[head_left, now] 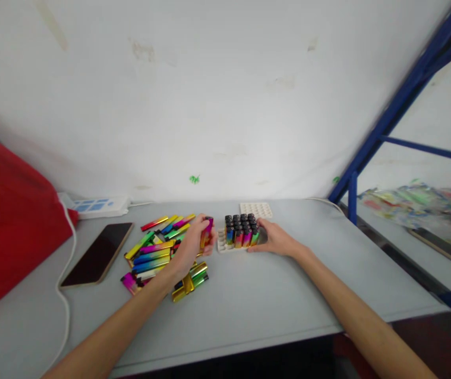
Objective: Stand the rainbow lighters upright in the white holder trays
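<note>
Left hand (193, 239) grasps a purple lighter (206, 230) between a loose lighter pile (152, 259) on the desk (257, 295) and a white tray (222, 244). Right hand (277, 238) clasps that tray's right side, beside upright black-topped lighters (243, 229); a second tray (257, 209) lies behind.

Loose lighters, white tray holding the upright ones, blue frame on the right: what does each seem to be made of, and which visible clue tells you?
Loose lighters: perhaps foil-wrapped plastic or metal, glossy; bright highlights run along them.
White tray: probably moulded plastic, rather dull; regular pockets show.
Blue frame: perhaps painted metal; its slim, straight bars share one blue colour.
</note>
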A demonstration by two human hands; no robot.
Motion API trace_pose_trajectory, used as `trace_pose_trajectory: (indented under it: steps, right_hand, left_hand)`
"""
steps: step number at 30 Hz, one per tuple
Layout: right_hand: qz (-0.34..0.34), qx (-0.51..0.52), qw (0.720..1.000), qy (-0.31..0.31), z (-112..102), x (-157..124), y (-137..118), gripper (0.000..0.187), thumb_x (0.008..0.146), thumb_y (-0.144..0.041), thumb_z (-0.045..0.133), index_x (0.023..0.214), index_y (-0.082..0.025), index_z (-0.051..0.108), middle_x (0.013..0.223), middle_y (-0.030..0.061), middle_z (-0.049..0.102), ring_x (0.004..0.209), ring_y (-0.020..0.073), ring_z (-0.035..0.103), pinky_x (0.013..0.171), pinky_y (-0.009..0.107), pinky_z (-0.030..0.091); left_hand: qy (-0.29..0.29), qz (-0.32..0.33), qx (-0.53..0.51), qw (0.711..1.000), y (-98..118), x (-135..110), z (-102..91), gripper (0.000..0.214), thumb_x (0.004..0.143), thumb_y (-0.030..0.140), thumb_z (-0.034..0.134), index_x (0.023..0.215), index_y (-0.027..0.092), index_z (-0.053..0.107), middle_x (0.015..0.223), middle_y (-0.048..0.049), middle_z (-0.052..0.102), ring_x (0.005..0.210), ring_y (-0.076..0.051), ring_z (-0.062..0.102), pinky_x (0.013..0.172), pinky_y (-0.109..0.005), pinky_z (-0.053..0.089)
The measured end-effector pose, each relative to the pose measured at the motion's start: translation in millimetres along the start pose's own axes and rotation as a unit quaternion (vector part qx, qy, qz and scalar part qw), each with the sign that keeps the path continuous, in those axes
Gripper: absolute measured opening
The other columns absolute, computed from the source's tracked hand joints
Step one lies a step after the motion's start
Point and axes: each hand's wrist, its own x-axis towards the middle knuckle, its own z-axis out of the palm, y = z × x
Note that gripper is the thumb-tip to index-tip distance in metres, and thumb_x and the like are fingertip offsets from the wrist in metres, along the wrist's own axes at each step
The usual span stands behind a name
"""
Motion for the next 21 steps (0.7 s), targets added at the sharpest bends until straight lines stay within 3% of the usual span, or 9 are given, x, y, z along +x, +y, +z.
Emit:
trace_pose_trajectory:
  steps: [4,7,12,17,21]
  right_hand:
    - [-0.003,0.005,1.0,0.0,-0.8,0.6,-1.6,0.062,0.07,-0.063,0.081,0.1,-0.016,0.056,0.096,0.0054,0.063,0.084,0.0206,0.054,0.075,0.031,0.044]
    - [-0.008,0.005,1.0,0.0,-1.0,0.8,-2.4,0.061,0.07,-0.063,0.081,0.101,-0.017,0.056,0.096,0.0051,0.063,0.083,0.0206,0.054,0.074,0.032,0.044]
    - [-0.025,0.011,1.0,0.002,-0.5,1.4,-0.2,0.06,0.071,-0.065,0.079,0.099,-0.017,0.054,0.095,0.0044,0.062,0.085,0.0207,0.055,0.075,0.031,0.044]
    - [-0.03,0.015,0.999,0.003,0.5,2.1,1.9,0.06,0.071,-0.065,0.079,0.097,-0.018,0.053,0.095,0.004,0.061,0.084,0.0203,0.054,0.075,0.031,0.044]
    - [-0.023,0.004,1.0,0.001,0.0,2.5,0.3,0.06,0.069,-0.064,0.081,0.095,-0.018,0.053,0.092,0.0035,0.06,0.081,0.0197,0.053,0.074,0.031,0.043]
  left_hand:
    - [0.018,0.097,0.193,0.976,-6.1,2.3,2.6,0.027,0.091,0.046,0.059,0.086,0.019,0.059,0.077,-0.0006,0.061,0.066,-0.014,0.058,0.061,-0.025,0.048]
    - [0.02,0.149,0.279,0.949,-7.2,1.8,4.7,0.026,0.089,0.043,0.065,0.097,0.018,0.071,0.097,-0.0063,0.067,0.09,-0.02,0.063,0.077,-0.029,0.052]
    - [0.002,0.167,0.361,0.917,-6.6,-0.3,7.5,0.025,0.085,0.038,0.071,0.103,0.021,0.076,0.101,-0.0082,0.071,0.086,-0.023,0.065,0.085,-0.034,0.051]
    - [-0.046,0.191,0.438,0.877,-2.0,0.4,5.4,0.023,0.093,0.035,0.061,0.106,0.022,0.075,0.107,-0.01,0.071,0.096,-0.026,0.065,0.092,-0.036,0.047]
    - [-0.056,0.189,0.453,0.869,-7.4,2.9,2.1,0.021,0.093,0.035,0.061,0.106,0.023,0.073,0.109,-0.0101,0.072,0.1,-0.027,0.065,0.096,-0.038,0.046]
